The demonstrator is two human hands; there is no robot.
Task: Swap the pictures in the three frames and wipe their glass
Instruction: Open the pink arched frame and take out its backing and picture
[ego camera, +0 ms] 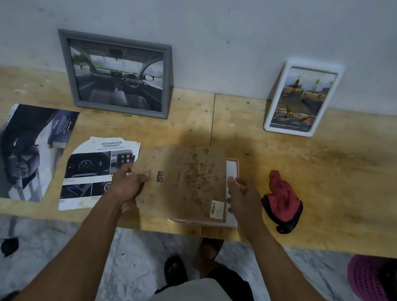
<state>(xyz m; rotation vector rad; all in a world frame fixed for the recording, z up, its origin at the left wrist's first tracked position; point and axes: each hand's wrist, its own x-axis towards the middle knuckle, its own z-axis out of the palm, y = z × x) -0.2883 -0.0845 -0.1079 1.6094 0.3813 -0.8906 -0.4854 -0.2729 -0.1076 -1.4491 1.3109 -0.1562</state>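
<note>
Left hand (127,186) grips backing board (183,181); right hand (244,200) open.

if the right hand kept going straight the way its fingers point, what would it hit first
Likely the pink-edged frame under the backing board; the right hand points up-left with its fingertips already at the frame's edge, though contact is unclear.

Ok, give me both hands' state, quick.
Left hand: grips the left edge of the brown backing board, thumb on top.
Right hand: fingers fairly straight, at the board's right edge over the frame; no clear grip.
</note>
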